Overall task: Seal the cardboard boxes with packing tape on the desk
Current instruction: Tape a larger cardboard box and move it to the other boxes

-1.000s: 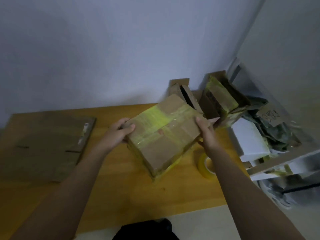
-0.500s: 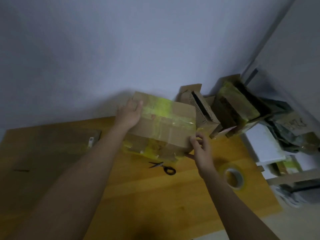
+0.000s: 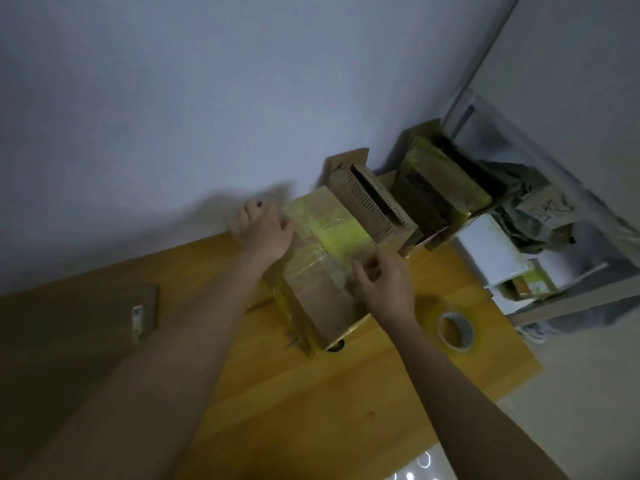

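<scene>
Far left on desk (image 3: 311, 393): flat cardboard sheet (image 3: 86, 323), small white item near its right edge – too blurred to tell what; dim light throughout.

Centre, near back edge by wall (image 3: 173, 116): taped box (image 3: 322, 265) standing on desk, yellowish tape across top and down front, brown card showing on near face; dark loop-shaped item (image 3: 337, 346) poking out under near corner, too hidden to identify.

L hand (image 3: 265, 230) at box's far-left top corner; fingers spread and fairly straight, palm resting against the box; not curled round anything.

R hand (image 3: 384, 282) at box's right side, at the top edge; fingers bent inward, tips bunched close against the taped surface – looks like a pinch at tape or edge, but blurred; can't tell for sure what is held.

Right of R hand: tape roll (image 3: 455, 329) lying flat on desk, apart from the box, near the desk's right edge.

Behind box, to the right along wall: open box (image 3: 374, 202) w/ flaps up, leaning, touching or just beside taped box; further right a taped bundle (image 3: 446, 181) tilted in another carton.

Far right, off desk: white shelf (image 3: 568, 299) w/ white block (image 3: 485, 251), crumpled grey-green bags (image 3: 526, 216) and a card scrap w/ scribbled marks.
</scene>
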The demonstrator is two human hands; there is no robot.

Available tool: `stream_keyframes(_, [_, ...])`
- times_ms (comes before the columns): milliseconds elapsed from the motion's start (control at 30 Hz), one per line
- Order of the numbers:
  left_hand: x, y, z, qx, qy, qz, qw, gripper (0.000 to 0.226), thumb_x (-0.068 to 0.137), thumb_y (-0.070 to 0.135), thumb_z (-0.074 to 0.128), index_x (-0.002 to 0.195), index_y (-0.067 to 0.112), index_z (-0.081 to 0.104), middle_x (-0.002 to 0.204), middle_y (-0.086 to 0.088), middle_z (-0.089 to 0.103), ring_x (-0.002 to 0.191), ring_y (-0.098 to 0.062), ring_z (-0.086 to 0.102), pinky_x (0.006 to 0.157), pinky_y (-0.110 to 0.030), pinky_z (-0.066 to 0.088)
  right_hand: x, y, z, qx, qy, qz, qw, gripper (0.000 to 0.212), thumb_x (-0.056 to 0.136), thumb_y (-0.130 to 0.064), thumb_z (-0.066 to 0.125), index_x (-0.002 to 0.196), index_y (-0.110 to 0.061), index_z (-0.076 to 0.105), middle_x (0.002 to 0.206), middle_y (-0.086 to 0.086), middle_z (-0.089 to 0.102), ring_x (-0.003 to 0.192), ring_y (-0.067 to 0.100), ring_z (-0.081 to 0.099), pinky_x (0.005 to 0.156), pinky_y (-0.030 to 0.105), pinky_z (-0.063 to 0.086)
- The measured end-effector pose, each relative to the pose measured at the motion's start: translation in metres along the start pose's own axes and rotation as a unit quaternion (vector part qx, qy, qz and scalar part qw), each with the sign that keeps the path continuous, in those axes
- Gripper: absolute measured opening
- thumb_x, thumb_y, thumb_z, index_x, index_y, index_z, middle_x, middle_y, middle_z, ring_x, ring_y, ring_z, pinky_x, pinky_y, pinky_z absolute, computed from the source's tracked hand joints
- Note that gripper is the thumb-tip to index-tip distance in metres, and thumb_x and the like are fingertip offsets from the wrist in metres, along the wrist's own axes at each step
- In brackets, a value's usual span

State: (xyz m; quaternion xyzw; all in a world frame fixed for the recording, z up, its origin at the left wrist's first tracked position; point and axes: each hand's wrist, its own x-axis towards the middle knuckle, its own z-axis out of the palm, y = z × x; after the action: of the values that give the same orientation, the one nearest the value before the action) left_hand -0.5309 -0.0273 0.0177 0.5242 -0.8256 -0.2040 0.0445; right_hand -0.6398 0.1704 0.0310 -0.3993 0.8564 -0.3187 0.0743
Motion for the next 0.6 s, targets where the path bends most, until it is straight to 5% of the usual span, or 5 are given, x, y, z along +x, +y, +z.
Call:
stream_keyframes(133, [-0.032, 0.002, -0.003, -0.164, 0.05, -0.129, 0.977, 0.075, 0.083, 0.065, 0.056, 0.135, 0.016, 0.032, 0.14, -0.01, 0.026, 0.129, -0.033, 0.026, 0.102, -0.048, 0.032, 0.025, 0.003, 0.011, -0.099, -0.068, 0.1, 0.988, 0.051, 0.093, -0.053, 0.052, 0.138, -0.031, 0.042, 0.146, 0.002, 0.032, 0.137, 0.026, 0.022, 0.112, 0.046, 0.018])
stream_keyframes(233, [-0.077, 0.0, 0.008, -0.367, -0.035, -0.203, 0.907, 0.082, 0.079, 0.056, 0.069, 0.135, 0.016, 0.024, 0.139, -0.007, 0.021, 0.13, -0.03, 0.027, 0.099, -0.041, 0.037, 0.025, 0.006, 0.008, -0.07, -0.06, 0.151, 0.984, 0.07, 0.088, -0.062, 0.054, 0.147, -0.034, 0.028, 0.158, 0.004, 0.016, 0.145, 0.033, 0.012, 0.114, 0.053, 0.017])
stream_keyframes(333, [-0.112, 0.003, 0.023, -0.474, -0.181, -0.193, 0.84, 0.085, 0.081, 0.049, 0.072, 0.142, 0.026, 0.017, 0.14, 0.001, 0.027, 0.128, -0.026, 0.039, 0.102, -0.045, 0.044, 0.026, 0.008, 0.007, -0.018, -0.098, 0.178, 0.979, 0.07, 0.09, -0.063, 0.052, 0.148, -0.031, 0.03, 0.152, 0.01, 0.032, 0.138, 0.036, 0.026, 0.111, 0.05, 0.028])
stream_keyframes(467, [-0.097, -0.007, 0.023, -0.462, -0.139, -0.11, 0.869, 0.075, 0.09, 0.05, 0.059, 0.15, 0.036, 0.017, 0.149, 0.009, 0.032, 0.134, -0.022, 0.04, 0.105, -0.049, 0.043, 0.023, 0.013, 0.004, 0.071, -0.059, 0.131, 0.987, 0.052, 0.094, -0.045, 0.058, 0.141, -0.026, 0.045, 0.139, 0.004, 0.048, 0.128, 0.027, 0.044, 0.105, 0.048, 0.043])
stream_keyframes(600, [-0.073, -0.024, 0.016, -0.382, -0.109, -0.1, 0.912, 0.066, 0.1, 0.043, 0.042, 0.154, 0.034, 0.005, 0.158, 0.007, 0.025, 0.14, -0.022, 0.034, 0.108, -0.048, 0.039, 0.002, 0.035, -0.003, 0.238, -0.159, 0.13, 0.949, 0.038, 0.102, -0.025, 0.049, 0.14, -0.028, 0.045, 0.132, -0.003, 0.051, 0.119, 0.016, 0.052, 0.092, 0.033, 0.05])
